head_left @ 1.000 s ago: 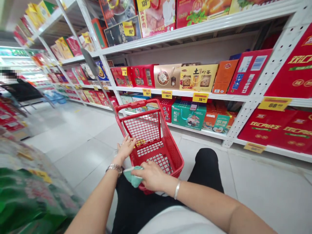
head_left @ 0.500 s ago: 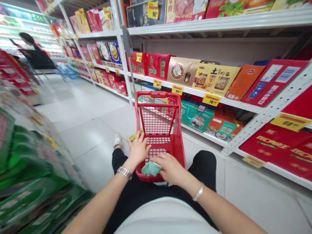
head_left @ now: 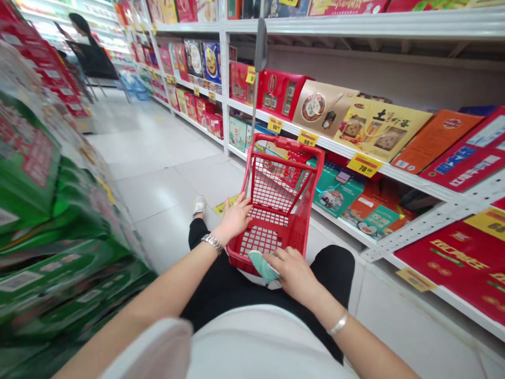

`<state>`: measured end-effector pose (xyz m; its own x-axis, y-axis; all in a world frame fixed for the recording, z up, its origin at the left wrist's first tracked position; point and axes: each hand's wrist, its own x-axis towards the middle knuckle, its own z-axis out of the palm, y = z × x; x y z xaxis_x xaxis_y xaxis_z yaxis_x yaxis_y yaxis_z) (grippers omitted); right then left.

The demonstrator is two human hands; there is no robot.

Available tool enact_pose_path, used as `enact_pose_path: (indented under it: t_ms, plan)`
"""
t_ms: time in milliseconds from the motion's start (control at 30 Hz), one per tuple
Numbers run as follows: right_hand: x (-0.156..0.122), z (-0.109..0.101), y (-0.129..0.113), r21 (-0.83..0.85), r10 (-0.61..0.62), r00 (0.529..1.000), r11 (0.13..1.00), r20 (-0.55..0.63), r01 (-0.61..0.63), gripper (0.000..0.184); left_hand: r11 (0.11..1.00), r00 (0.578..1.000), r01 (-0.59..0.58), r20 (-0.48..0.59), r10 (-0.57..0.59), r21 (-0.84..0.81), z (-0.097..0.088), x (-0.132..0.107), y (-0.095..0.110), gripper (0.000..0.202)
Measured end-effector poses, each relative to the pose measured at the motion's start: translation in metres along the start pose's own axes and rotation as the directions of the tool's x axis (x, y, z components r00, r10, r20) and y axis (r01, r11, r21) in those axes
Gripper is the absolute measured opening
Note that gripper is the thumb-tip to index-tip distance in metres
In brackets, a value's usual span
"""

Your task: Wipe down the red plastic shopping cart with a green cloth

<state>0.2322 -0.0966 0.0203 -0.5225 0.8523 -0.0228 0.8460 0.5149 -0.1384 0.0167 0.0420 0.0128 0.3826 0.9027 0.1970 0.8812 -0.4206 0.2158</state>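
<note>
Plainly, from the left, the left hand (head_left: 234,221) lies nearest the far part of the red basket (head_left: 302,221), palm down, wrist low behind it with its watch (head_left: 213,243), fingers loosely spread on the left rim and grasping nothing; to its right the basket itself stands on the floor (head_left: 161,181) straight ahead of the body, between the legs, its long axis running away from the lap and angled a little rightward towards the raised handle (head_left: 290,143) at the far end; over the near rim, right of the middle, comes the green cloth (head_left: 263,267), pinched in the right hand (head_left: 292,271), whose fingers point left and forward across the near right corner, the forearm slanting in from the lower right; whether those fingers also touch the rim I cannot tell; beyond them sits the right knee (head_left: 335,263), just beside the basket, and then the white shelf (head_left: 394,23)
</note>
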Motion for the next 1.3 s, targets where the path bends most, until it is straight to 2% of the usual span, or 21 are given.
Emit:
enact_pose_path:
  t_ms: [100,200,333,433,567,667,733,833,933,1033,1167,1300]
  plan:
    - [-0.016,0.002,0.026,-0.018,-0.087,0.993,0.996,-0.076,0.086,0.06,1.0,0.999,0.015,-0.029,-0.014,0.005,-0.002,0.014,-0.011,0.041]
    - [-0.013,0.008,0.036,-0.018,-0.131,0.975,0.991,-0.182,0.13,0.06,0.998,0.995,0.056,-0.088,-0.056,0.006,-0.001,0.02,-0.013,0.042]
    - [0.017,0.018,0.022,0.007,-0.029,0.986,1.0,-0.165,0.03,0.06,0.995,0.987,0.101,-0.121,-0.103,-0.025,0.013,0.009,0.003,0.044]
    - [0.04,0.022,0.008,0.016,0.012,0.989,1.0,-0.144,-0.01,0.059,0.997,0.991,0.072,-0.107,-0.075,-0.033,0.025,-0.001,0.009,0.048]
    - [0.048,0.021,0.002,0.01,-0.049,0.984,0.999,-0.169,0.052,0.06,0.998,0.996,0.058,-0.072,-0.055,0.029,0.028,-0.001,-0.005,0.052]
    - [0.042,0.014,0.011,-0.02,-0.118,0.975,0.993,-0.188,0.117,0.06,0.999,0.999,0.009,-0.048,-0.008,0.04,0.023,0.001,-0.02,0.053]
    - [0.038,0.008,0.024,-0.045,-0.128,0.969,0.992,-0.211,0.121,0.059,0.999,1.0,0.0,-0.029,0.001,0.049,0.02,0.001,-0.026,0.054]
    - [0.036,-0.004,0.057,-0.079,-0.066,0.966,0.996,-0.251,0.047,0.058,0.998,1.0,0.015,-0.008,-0.014,0.06,0.018,-0.004,-0.027,0.055]
    - [0.045,-0.017,0.102,-0.089,0.038,0.958,0.994,-0.285,-0.066,0.058,0.999,1.0,0.017,-0.015,-0.016,0.052,0.017,-0.012,-0.026,0.053]
    - [0.066,-0.036,0.151,-0.083,0.139,0.934,0.981,-0.328,-0.175,0.062,0.999,1.0,0.004,-0.019,-0.003,0.053,0.017,-0.02,-0.023,0.049]
    - [0.104,-0.063,0.204,-0.058,0.266,0.874,0.947,-0.406,-0.315,0.061,0.998,1.0,0.011,-0.016,-0.01,0.065,0.016,-0.03,-0.02,0.045]
    - [0.13,-0.069,0.225,-0.004,0.334,0.788,0.92,-0.517,-0.392,0.059,0.998,0.999,0.021,-0.038,-0.019,0.054,0.015,-0.035,-0.017,0.043]
